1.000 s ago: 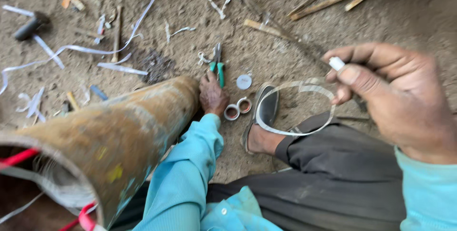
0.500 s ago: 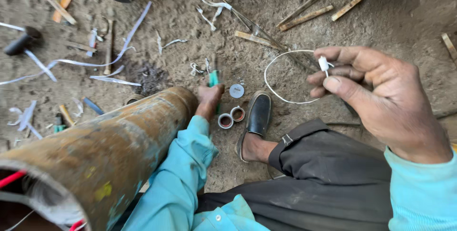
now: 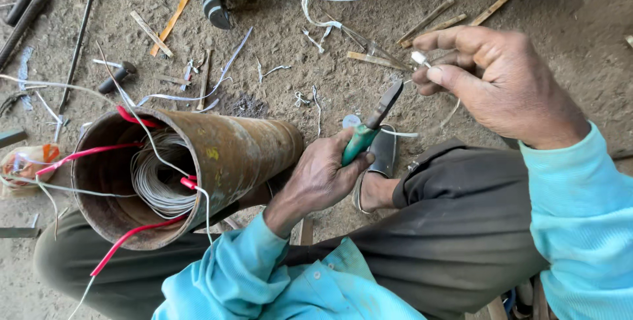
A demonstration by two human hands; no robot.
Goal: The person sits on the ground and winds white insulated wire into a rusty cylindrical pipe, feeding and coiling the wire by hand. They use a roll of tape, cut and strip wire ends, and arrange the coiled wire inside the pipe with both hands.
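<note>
Left hand [image 3: 323, 175], centre of frame, is closed around the green handles of a pair of pliers [image 3: 369, 128]; the dark jaws point up-right toward the right hand. Right hand [image 3: 494, 79], upper right, pinches a small white sleeve piece [image 3: 420, 59] between thumb and fingertips, other fingers loosely curled. A thin white wire [image 3: 399, 133] runs near the plier handles; whether the jaws touch it, can't tell.

Just left of the left hand: rusty metal cylinder [image 3: 224, 155] lying on its side across the lap, open end toward lower left. Inside it, a coil of pale wire [image 3: 158, 175], with red wires [image 3: 125, 241] and white strands trailing out over the rim.

Below the pliers, a foot in a dark sandal [image 3: 384, 155] on the dirt floor [image 3: 277, 36]. Wire offcuts and sticks are scattered across the top of frame; a green-handled screwdriver [image 3: 84, 23] lies upper left.
</note>
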